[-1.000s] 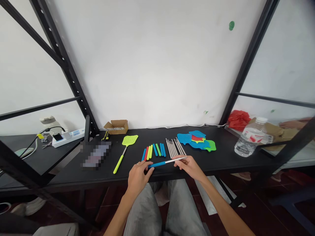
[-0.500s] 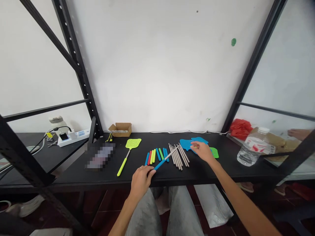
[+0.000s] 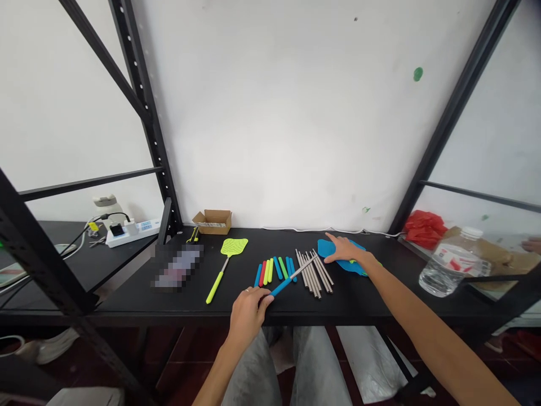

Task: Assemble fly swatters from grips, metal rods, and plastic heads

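My left hand (image 3: 249, 307) is closed around the blue handle (image 3: 281, 286) of a metal rod (image 3: 305, 267), which slants up to the right over the black table. Over at the right, my right hand (image 3: 341, 248) reaches out with thumb and fingers apart, above blue fly swatter heads (image 3: 325, 247); its palm hides part of them. Between the hands lie several loose metal rods (image 3: 310, 276) and a row of coloured handles (image 3: 269, 270) in blue, red, yellow and green. A whole yellow fly swatter (image 3: 234, 246) with a yellow handle rests to the left.
A small open cardboard box (image 3: 212, 222) stands by the wall, near a blurred-out flat item (image 3: 177, 268). A power strip (image 3: 133, 232) is at far left. At right stand a large plastic bottle (image 3: 450, 265) and a red bag (image 3: 425, 228). Black shelf posts (image 3: 460, 107) frame both sides.
My right hand has moved over the fly swatter heads and spread its fingers; the blue heads lie shifted under it. My left hand keeps hold of the blue handle. The view has swung slightly.
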{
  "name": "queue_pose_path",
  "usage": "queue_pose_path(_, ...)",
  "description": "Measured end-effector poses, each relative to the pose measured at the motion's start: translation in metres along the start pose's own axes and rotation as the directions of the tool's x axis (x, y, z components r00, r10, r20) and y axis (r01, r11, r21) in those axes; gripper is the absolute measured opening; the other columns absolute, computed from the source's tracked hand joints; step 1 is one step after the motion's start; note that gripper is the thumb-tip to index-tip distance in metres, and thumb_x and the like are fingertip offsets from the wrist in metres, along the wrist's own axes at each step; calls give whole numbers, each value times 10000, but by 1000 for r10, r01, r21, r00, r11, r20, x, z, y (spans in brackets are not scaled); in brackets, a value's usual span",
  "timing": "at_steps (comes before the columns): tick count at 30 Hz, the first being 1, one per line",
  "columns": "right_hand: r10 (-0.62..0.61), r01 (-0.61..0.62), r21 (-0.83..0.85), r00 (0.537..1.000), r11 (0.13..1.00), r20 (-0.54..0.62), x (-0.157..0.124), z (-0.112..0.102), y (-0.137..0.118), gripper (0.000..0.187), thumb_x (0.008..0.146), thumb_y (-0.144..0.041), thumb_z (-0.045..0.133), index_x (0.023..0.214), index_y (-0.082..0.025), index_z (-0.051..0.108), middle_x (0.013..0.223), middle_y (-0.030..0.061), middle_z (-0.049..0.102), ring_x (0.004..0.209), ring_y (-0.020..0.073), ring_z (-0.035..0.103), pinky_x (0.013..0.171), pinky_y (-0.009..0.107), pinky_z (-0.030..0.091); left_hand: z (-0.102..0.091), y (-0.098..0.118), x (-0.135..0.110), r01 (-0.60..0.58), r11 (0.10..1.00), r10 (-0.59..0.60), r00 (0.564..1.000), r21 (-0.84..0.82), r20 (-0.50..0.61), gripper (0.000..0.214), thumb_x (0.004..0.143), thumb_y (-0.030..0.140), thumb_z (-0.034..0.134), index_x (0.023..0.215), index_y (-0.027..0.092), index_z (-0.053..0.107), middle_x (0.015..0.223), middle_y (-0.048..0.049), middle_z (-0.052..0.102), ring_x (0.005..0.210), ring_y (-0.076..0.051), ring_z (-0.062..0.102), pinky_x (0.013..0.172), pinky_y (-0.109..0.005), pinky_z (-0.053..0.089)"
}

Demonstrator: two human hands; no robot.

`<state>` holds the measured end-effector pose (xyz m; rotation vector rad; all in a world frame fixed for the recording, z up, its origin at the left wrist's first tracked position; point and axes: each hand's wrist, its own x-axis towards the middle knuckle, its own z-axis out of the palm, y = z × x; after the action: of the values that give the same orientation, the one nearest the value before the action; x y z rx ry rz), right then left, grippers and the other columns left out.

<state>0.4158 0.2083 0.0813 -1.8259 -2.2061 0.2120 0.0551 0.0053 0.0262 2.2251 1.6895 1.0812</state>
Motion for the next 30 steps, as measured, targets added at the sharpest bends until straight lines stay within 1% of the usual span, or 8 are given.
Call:
queue_pose_path(3, 10, -7, 108, 999, 994, -30, -5, -14, -3, 1174, 602, -635, 765, 1549, -249, 186, 1518, 226, 312, 1399, 435, 257, 1030, 526, 333, 0, 0, 0, 8, 1000, -8, 1000, -3, 9, 298, 972, 398, 438, 946, 268, 706, 916, -21, 725, 872, -217, 620, 764, -322, 449)
queue_pose_path(8, 95, 28, 509, 972, 860, -214, -48, 0, -11, 1105, 669, -623, 719, 1545, -253, 156, 1421, 190, 437, 1285, 357, 456, 985, 444, 413, 0, 1, -1, 9, 1000, -9, 1000, -2, 7, 287, 972, 393, 447, 951, 263, 703, 898, -16, 716, 856, -212, 612, 761, -320, 437)
queue_pose_path(12, 254, 23, 756, 935, 654, -249, -102, 42, -18, 1025, 681, -603, 710, 1514, -242, 235, 1307, 149, 529, 1164, 334, 550, 929, 452, 464, -2, 2, -1, 1, 1000, -1, 1000, 0, 15, 289, 975, 400, 443, 968, 267, 699, 920, -6, 718, 871, -211, 604, 772, -325, 427)
queue_pose_path(15, 368, 6, 823, 892, 568, -261, -129, 62, -26, 956, 672, -591, 723, 1473, -242, 336, 1318, 136, 514, 1183, 326, 530, 895, 399, 476, -4, 3, -2, -8, 1000, 8, 999, 1, 37, 302, 979, 410, 429, 963, 270, 696, 913, 3, 715, 867, -207, 599, 769, -324, 423)
queue_pose_path(18, 446, 22, 817, 829, 577, -337, -140, 67, -34, 904, 631, -548, 772, 1401, -204, 446, 1188, 114, 584, 1104, 312, 552, 858, 366, 471, -4, 3, -2, -10, 1000, 10, 999, 9, 46, 306, 978, 414, 429, 967, 262, 694, 920, 0, 714, 875, -207, 598, 778, -326, 425)
queue_pose_path(21, 431, 64, 813, 822, 578, -371, -140, 67, -36, 652, 685, -529, 746, 1200, -157, 600, 862, 49, 611, 826, 245, 578, 743, 345, 465, -3, 2, 0, -13, 1000, 11, 999, 25, 49, 303, 974, 414, 438, 955, 253, 694, 926, -7, 716, 885, -213, 601, 788, -332, 425)
queue_pose_path(25, 480, 174, 912, 805, 371, -349, -139, 66, -32, 443, 704, -503, 750, 972, -161, 662, 781, 24, 609, 748, 196, 558, 692, 309, 456, 0, 1, 3, -25, 999, 23, 999, 27, 48, 304, 972, 421, 439, 963, 252, 692, 932, -14, 716, 887, -214, 605, 798, -335, 428)
queue_pose_path(30, 508, 250, 967, 828, 43, -237, -141, 60, -27, 447, 675, -503, 777, 971, -196, 640, 851, 34, 660, 790, 210, 614, 687, 314, 495, 1, -1, 3, -27, 999, 25, 999, 31, 38, 317, 972, 434, 435, 969, 250, 694, 923, -23, 713, 880, -216, 607, 792, -336, 430)
